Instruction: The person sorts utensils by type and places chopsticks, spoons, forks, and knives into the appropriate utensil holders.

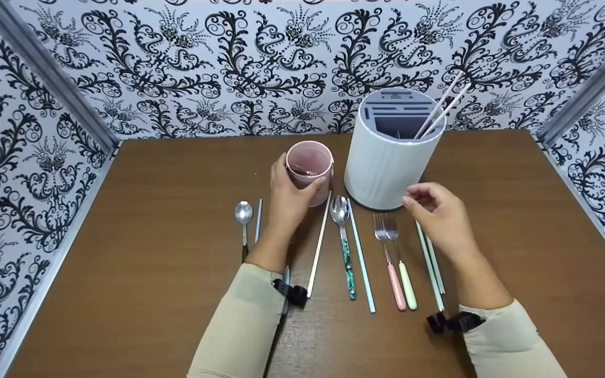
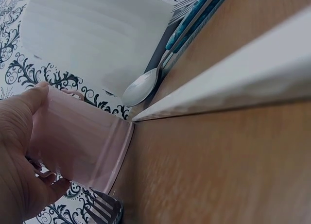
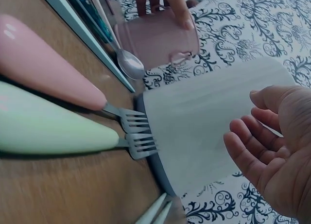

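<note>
My left hand [image 1: 288, 194] grips a pink cup [image 1: 308, 152] with small side handles, fingers round one side and thumb on the other. Something small and dark shows inside the cup. To its right stands a tall white utensil holder [image 1: 381, 168] with a grey slotted top; two light chopsticks [image 1: 449, 106] lean out of it. My right hand [image 1: 441, 218] hovers by the holder's lower right side, fingers loosely curled and holding nothing. Below it lie a pink-handled fork [image 1: 396, 287], a green-handled fork [image 1: 408, 286] and a pair of green chopsticks [image 1: 429, 268].
Between the arms lie a white chopstick [image 1: 319, 244], a teal-handled spoon [image 1: 348, 268] and a blue chopstick [image 1: 361, 256]. Left of my left forearm are another spoon [image 1: 243, 212] and a blue chopstick [image 1: 258, 220]. A fork [image 2: 104, 207] shows beside the cup. Patterned walls enclose the table.
</note>
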Motion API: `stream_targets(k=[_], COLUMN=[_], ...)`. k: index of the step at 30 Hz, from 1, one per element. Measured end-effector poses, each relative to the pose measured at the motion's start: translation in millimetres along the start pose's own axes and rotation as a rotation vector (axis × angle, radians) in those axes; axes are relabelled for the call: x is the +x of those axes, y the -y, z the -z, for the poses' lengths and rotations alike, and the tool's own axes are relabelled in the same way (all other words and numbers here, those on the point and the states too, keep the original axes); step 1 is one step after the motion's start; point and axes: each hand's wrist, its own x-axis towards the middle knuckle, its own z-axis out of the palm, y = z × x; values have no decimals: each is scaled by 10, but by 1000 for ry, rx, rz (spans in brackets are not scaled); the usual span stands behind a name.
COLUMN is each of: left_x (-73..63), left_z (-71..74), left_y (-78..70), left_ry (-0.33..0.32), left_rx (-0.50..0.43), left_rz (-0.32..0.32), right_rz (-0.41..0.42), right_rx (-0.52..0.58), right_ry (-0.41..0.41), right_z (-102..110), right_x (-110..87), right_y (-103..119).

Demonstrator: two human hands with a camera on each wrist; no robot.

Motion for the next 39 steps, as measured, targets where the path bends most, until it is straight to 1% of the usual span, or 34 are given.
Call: stream_targets(k=[8, 13, 20, 25, 28, 30, 36, 39], left_x=[-3, -5, -12, -60, -86, -97, -156, -192], left_z=[-25, 15, 138, 169, 135, 99, -48, -156], left_y=[-38, -117, -351, -563, -684, -761, -968, -1025], left_ry=[-23, -44, -90, -123, -126, -119, -75, -41], left_rx=[4, 36, 77, 116, 138, 136, 125, 101], left_rz=[1, -36, -120, -207, -263, -293, -341, -353], right_rz=[-19, -23, -44, -61, -80, -95, -146, -167], right_rx=[10, -41, -88, -108, -143, -169, -216, -240], right_ry=[-10, 4, 26, 34, 57, 82, 166, 208], right_z=[149, 223, 314, 382, 422, 446, 487, 489], right_x=[-7, -54, -118, -128, -130, -132, -142, -150], right_y=[-79, -145, -222, -251, -270, -284, -337, -366])
